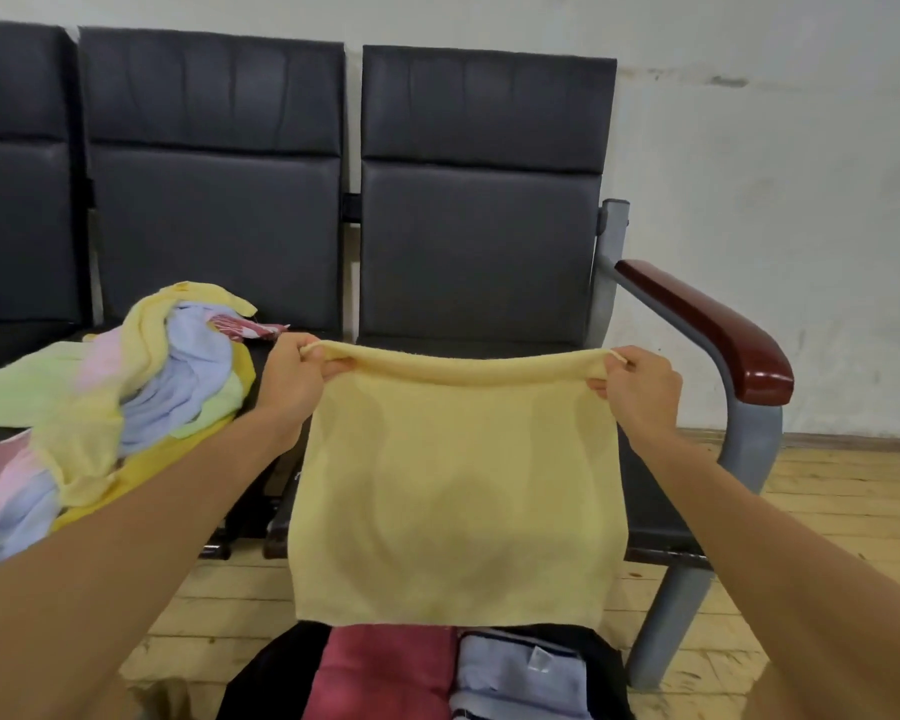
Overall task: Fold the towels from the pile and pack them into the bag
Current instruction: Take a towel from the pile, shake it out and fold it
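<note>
1. Yellow towel [453,491]: one, pale, hanging flat in the air between the two hands. The top edge is stretched taut and rolled slightly over; the lower edge hangs free.
2. Left hand [292,379]: fingers and thumb curled round the towel's top left corner, pinching it.
3. Right hand [640,387]: the same pinch on the top right corner, level with the left.
4. Step, as judged: the first fold. Keep the top edge level and tight, bring the two hands together so the corners meet squarely, and check that the lower corners line up before creasing.
5. Bag [261,678]: dark and open, below both hands. It holds a folded red towel [385,672] and a blue towel [520,678] side by side, so this fold should likely match their width.
6. Pile [126,397]: mixed pastel towels, loose, just outside the left hand.
7. Seats [479,226]: dark, beyond both hands. An armrest [707,330] stands outside the right hand.
</note>
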### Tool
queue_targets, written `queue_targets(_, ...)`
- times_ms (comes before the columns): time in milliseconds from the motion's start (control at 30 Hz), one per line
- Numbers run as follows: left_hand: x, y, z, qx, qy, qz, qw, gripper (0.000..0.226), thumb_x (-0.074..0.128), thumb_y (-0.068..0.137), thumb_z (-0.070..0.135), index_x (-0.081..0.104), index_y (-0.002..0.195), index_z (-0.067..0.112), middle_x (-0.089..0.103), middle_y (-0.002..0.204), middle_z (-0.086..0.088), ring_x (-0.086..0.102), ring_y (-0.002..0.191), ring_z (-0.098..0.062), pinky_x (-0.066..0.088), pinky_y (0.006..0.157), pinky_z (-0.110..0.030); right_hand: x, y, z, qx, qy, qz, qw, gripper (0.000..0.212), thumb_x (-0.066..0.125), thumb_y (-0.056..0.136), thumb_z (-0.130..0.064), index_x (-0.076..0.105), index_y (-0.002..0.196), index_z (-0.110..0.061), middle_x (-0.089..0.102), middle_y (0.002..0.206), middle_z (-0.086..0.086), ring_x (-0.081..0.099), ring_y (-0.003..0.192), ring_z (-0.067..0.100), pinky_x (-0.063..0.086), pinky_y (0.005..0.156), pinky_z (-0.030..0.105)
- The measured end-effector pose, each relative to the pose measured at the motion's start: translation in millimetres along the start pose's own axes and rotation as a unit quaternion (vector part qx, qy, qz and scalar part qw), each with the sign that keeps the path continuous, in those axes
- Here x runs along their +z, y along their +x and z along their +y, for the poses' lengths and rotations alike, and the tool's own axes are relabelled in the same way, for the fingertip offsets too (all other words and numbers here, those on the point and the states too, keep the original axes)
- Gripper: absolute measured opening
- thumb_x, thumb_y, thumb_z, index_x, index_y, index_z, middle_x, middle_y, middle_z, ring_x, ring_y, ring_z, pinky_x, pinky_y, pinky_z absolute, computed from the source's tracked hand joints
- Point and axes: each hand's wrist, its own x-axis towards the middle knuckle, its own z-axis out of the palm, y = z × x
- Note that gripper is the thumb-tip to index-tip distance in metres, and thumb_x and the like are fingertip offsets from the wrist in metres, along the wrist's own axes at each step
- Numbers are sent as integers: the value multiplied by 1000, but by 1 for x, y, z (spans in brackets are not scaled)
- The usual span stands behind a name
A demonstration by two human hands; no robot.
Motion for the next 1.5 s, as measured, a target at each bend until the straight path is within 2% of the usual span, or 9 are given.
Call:
queue_targets(133, 18, 16, -4, 34, 33, -2, 999, 23, 55, 94, 11, 47, 73, 18, 48, 74, 1, 50, 72, -11, 40, 62, -21, 23, 19, 4, 21, 11, 63, 998, 26, 45, 96, -10, 71, 96, -8, 65, 89, 2, 62, 91, 26, 54, 86, 42)
queue_targets(233, 28, 20, -2, 47, 32, -9, 998, 13, 49, 97, 13, 50, 84, 15, 45, 76, 4, 43, 69, -7, 33, 58, -21, 33, 22, 0, 9, 9, 80, 997, 27, 41, 99, -12, 67, 101, -8, 64, 96, 5, 54, 91, 19, 41, 79, 32)
queue_targets(433, 11, -1, -12, -4, 51, -36, 998, 13, 45, 99, 12, 52, 94, 22, 53, 93, 0, 53, 87, -12, 46, 77, -28, 23, 9, 15, 3, -103, -31, 994, 23, 42, 95, -11, 64, 91, -7, 64, 89, 13, 59, 86, 27, 45, 65, 32)
queue_targets(533, -6, -21, -18, -25, 60, -135, 989, 11, 45, 100, 11, 51, 96, 19, 58, 106, -4, 64, 94, -13, 52, 93, -36, 1, -8, 13, -12, -121, -127, 984, 20, 45, 97, -12, 62, 87, -12, 66, 84, 6, 68, 71, 19, 51, 60, 25)
queue_targets(767, -20, -50, -43, -26, 333, -392, 857, 26, 55, 89, 21, 42, 111, 22, 57, 114, -8, 58, 101, -21, 49, 91, -42, -15, -33, 20, -90, -369, -400, 834, 31, 48, 94, -12, 73, 110, -21, 64, 122, -2, 57, 103, 17, 43, 89, 24)
queue_targets(900, -9, -44, -51, 0, 412, -443, 796, 45, 46, 96, 12, 25, 132, 28, 48, 118, -9, 55, 103, -27, 48, 92, -44, -1, -27, 32, -83, -372, -403, 832, 35, 46, 97, -11, 66, 123, -23, 57, 133, 0, 52, 117, 23, 40, 101, 30)
queue_targets(1100, 5, -8, -78, 41, 413, -367, 832, 43, 36, 102, 18, 23, 142, 29, 45, 132, -2, 53, 111, -21, 45, 98, -39, 29, -9, 58, -90, -360, -346, 862, 37, 44, 101, -10, 61, 131, -23, 54, 138, 3, 54, 115, 24, 41, 103, 32)
queue_targets(1267, 22, 7, -98, 83, 397, -300, 864, 39, 34, 104, 19, 29, 140, 32, 49, 131, -1, 55, 107, -17, 48, 92, -35, 49, 3, 79, -67, -330, -297, 893, 37, 38, 104, -17, 55, 137, -26, 61, 119, 7, 52, 73, 9, 43, 68, 17)
queue_targets(1500, 30, 3, -93, 126, 323, -187, 919, 34, 39, 102, 9, 56, 130, 18, 56, 132, -2, 51, 121, -20, 38, 103, -30, 49, -7, 67, -79, -253, -199, 943, 26, 38, 104, -15, 56, 121, -6, 56, 103, 3, 52, 88, 16, 38, 79, 25)
